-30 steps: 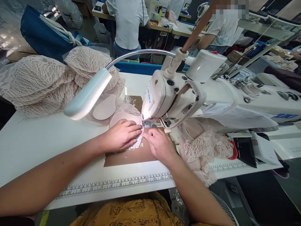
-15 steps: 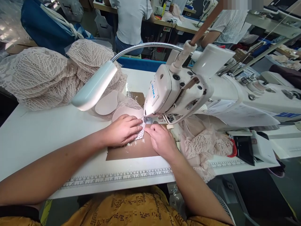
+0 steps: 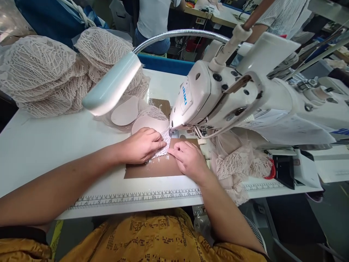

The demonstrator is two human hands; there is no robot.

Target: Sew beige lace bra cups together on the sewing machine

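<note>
A pale pink lace piece (image 3: 165, 137) with a smooth moulded bra cup (image 3: 145, 123) lies at the needle area of a white sewing machine (image 3: 195, 96). My left hand (image 3: 143, 145) is closed on the lace from the left, fingers bunched together near its lower edge. From the right, my right hand (image 3: 189, 160) reaches the lace's lower corner with its index finger and thumb, the other fingers curled. A second cup (image 3: 124, 111) rests farther left. Beneath the hands is a brown sheet (image 3: 155, 169) with shiny tape. The needle itself is hidden.
A lamp (image 3: 111, 83) on a bendable neck hangs over the left side. Piled lace pieces (image 3: 46, 76) fill the back left; more lace (image 3: 234, 163) lies right of the machine. A printed ruler (image 3: 136, 197) runs along the table's front edge. Other people sit beyond.
My left hand's fingers have gone from spread flat on the lace to drawn together on it. My right hand stays at the lace edge. The whole view has shifted slightly.
</note>
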